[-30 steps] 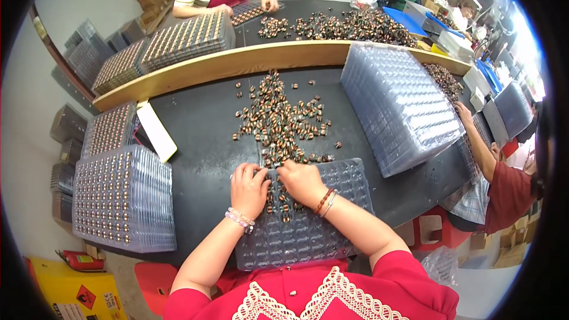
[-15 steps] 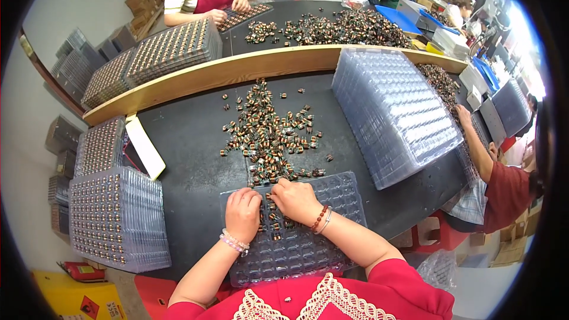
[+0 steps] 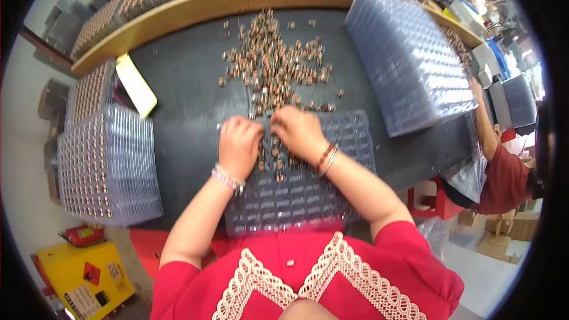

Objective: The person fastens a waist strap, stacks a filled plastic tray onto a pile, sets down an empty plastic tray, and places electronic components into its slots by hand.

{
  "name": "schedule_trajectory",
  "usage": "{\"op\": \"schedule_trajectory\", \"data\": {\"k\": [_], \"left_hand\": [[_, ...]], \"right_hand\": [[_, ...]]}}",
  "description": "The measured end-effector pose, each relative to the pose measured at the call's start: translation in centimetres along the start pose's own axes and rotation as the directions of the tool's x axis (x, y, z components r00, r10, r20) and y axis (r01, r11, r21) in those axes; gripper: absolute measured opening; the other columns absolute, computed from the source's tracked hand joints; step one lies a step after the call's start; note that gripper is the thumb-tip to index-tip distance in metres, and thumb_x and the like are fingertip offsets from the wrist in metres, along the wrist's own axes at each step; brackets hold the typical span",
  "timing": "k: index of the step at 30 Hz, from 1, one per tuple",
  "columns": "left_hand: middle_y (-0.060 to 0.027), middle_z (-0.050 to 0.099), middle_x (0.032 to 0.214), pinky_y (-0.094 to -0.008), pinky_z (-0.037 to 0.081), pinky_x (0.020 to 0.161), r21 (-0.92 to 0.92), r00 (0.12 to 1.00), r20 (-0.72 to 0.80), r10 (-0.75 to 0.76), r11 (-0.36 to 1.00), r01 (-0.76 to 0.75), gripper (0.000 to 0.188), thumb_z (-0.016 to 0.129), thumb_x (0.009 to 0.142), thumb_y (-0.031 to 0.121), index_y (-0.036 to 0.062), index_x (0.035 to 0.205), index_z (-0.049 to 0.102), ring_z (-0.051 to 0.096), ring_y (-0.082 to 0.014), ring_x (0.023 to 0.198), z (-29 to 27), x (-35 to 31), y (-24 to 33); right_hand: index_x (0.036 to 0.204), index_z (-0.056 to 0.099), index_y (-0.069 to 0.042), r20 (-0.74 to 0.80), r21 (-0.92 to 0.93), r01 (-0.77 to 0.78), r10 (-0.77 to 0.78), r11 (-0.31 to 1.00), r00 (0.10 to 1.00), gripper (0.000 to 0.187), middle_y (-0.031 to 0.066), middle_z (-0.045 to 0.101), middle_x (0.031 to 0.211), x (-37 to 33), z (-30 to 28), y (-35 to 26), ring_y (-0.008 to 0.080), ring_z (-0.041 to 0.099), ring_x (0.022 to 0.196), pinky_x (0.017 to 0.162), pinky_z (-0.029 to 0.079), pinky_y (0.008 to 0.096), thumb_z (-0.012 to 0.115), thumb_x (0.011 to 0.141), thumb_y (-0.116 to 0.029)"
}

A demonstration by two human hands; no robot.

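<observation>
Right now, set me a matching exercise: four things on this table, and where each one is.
Things:
1. Loose parts
2. Filled trays
3. Partly filled tray
4. Bluish tray stack

Places:
A. under the left hand and right hand
B. heaped loosely on the black table
C. right of both hands
D. left of both hands

Pairs: 1-B, 2-D, 3-A, 4-C

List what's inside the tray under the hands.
Small coppery components lie in the tray; the left hand and right hand cover part of it, where contents cannot be seen.
</observation>
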State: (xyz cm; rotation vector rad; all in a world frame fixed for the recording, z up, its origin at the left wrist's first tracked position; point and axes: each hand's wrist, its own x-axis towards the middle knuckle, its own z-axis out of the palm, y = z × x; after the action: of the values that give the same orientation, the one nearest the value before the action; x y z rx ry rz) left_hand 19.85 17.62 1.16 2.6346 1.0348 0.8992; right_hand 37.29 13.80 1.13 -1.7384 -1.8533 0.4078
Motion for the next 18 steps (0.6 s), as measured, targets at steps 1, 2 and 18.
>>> {"op": "schedule_trajectory", "data": {"k": [1, 2, 18], "left_hand": [[-0.0053, 0.062, 0.087, -0.0411, 0.044, 0.087, 0.017, 0.998, -0.016, 0.056, 0.998, -0.056, 0.016, 0.063, 0.074, 0.007, 0.0075, 0.089, 0.067, 0.057, -0.0268, 0.095, 0.0, 0.3, -0.3], [-0.0053, 0.062, 0.087, -0.0411, 0.044, 0.087, 0.012, 0.999, -0.004, 0.044, 0.999, -0.044, 0.016, 0.063, 0.074, 0.007, 0.0075, 0.089, 0.067, 0.057, -0.0268, 0.095, 0.1, 0.3, -0.5], [-0.0047, 0.061, 0.096, -0.0423, 0.043, 0.090, -0.076, 0.996, 0.054, -0.073, 0.994, 0.077, 0.010, 0.071, 0.073, 0.009, 0.0065, 0.083, 0.070, 0.053, -0.0272, 0.106, -0.7, -2.5, 0.4]], "right_hand": [[0.085, 0.067, -0.011, 0.025, -0.021, -0.007, 0.008, 1.000, 1.000, 0.012, 0.0088, 0.064, 0.087, 0.4, -0.4, 0.0, 0.0297, 0.065, 0.080, 0.069, 0.052, 0.0424, 0.065, 0.083, -0.022], [0.085, 0.067, -0.010, 0.021, 0.020, -0.019, 0.018, 1.000, 1.000, 0.013, 0.0090, 0.064, 0.085, 0.5, -0.4, 0.4, 0.0299, 0.064, 0.080, 0.069, 0.051, 0.0425, 0.065, 0.082, -0.023], [0.093, 0.069, -0.013, -0.008, -0.157, 0.149, -0.153, 0.976, 0.988, 0.013, 0.0052, 0.059, 0.083, -4.0, -1.2, -1.2, 0.0275, 0.063, 0.066, 0.059, 0.051, 0.0409, 0.066, 0.084, -0.023]]}}
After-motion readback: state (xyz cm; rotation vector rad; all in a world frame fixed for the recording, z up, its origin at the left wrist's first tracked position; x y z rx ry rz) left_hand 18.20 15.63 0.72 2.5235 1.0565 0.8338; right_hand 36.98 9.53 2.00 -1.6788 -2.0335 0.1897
